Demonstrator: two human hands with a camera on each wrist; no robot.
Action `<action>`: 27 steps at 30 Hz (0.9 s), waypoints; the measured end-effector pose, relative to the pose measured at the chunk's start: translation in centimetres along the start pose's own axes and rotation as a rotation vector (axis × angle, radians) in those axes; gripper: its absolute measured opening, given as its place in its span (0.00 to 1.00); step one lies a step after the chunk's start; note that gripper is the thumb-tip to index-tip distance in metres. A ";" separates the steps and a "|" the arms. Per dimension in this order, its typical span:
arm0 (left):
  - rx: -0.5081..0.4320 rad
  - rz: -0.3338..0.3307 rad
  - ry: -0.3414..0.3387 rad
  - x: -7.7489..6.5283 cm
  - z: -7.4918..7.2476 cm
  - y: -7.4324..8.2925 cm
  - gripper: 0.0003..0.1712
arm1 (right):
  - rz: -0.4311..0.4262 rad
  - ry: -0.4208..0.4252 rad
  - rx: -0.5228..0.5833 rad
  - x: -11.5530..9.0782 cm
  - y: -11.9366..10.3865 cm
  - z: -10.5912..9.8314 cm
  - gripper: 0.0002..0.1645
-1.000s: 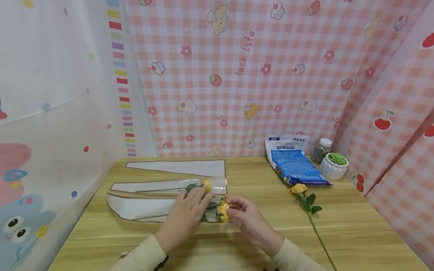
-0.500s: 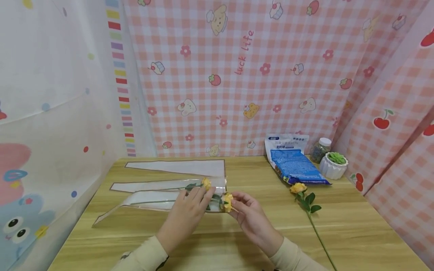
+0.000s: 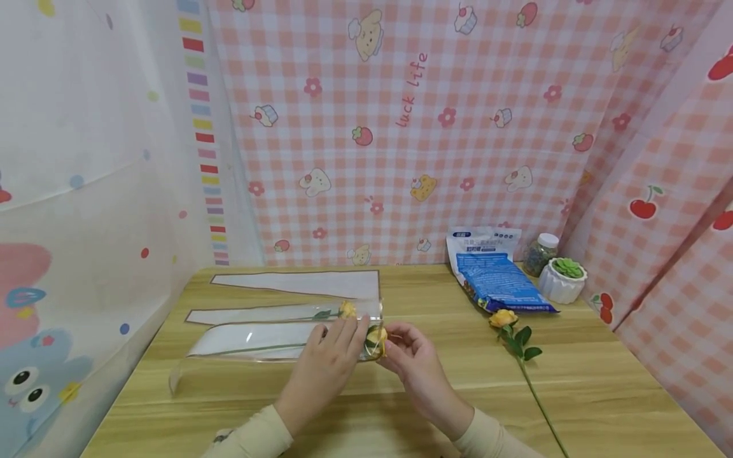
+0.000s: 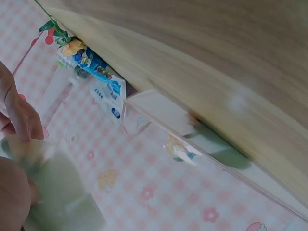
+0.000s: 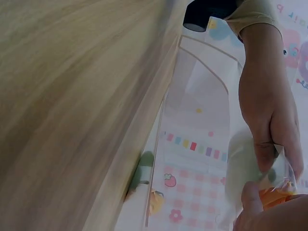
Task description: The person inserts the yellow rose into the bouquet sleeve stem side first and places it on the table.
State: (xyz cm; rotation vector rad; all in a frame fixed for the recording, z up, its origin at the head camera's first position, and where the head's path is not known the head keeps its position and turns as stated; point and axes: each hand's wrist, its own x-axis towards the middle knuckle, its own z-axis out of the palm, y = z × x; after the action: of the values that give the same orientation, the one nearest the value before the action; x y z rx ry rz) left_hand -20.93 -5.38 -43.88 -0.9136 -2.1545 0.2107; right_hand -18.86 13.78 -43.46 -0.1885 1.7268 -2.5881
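A clear wrapping sheet (image 3: 252,336) with a white panel is bent over a yellow rose (image 3: 375,340) near the middle of the table. My left hand (image 3: 326,369) grips the sheet just behind the bloom, its fingers across the top. At the bloom end, my right hand (image 3: 422,375) pinches the sheet's edge between thumb and fingers. In the right wrist view, the bent sheet (image 5: 243,166) is raised off the table between both hands. Behind it, a second yellow rose (image 3: 347,310) lies on another flat wrapping sheet (image 3: 246,313). The left hand partly hides the held stem and leaves.
A third flat sheet (image 3: 298,282) lies at the back. On the right lies a loose yellow rose (image 3: 504,319), its stem running toward the front. A blue and white bag (image 3: 498,273), a lidded jar (image 3: 541,253) and a potted succulent (image 3: 564,280) stand at the back right.
The near sheet, flat a second ago, has been lifted and curved over its rose, its front edge now raised. The left hand has moved slightly right, closer to the right hand.
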 end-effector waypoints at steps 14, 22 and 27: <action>-0.242 -0.208 -0.119 -0.5 -0.9 -1.7 0.69 | -0.059 0.015 -0.029 0.2 -0.1 -0.6 0.14; -0.295 -0.173 -0.154 -1.7 0.0 -3.5 0.58 | -0.174 0.042 -0.160 0.4 0.0 -1.0 0.12; -0.300 -0.159 -0.098 -1.7 0.7 -3.2 0.56 | -0.333 0.014 -0.386 0.4 0.5 -1.2 0.07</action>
State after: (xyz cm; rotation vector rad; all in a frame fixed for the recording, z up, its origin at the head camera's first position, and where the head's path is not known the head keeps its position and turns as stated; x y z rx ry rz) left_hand -22.39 -8.78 -44.01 -0.9056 -2.3794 -0.1543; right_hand -19.47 14.64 -44.33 -0.5052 2.3669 -2.4206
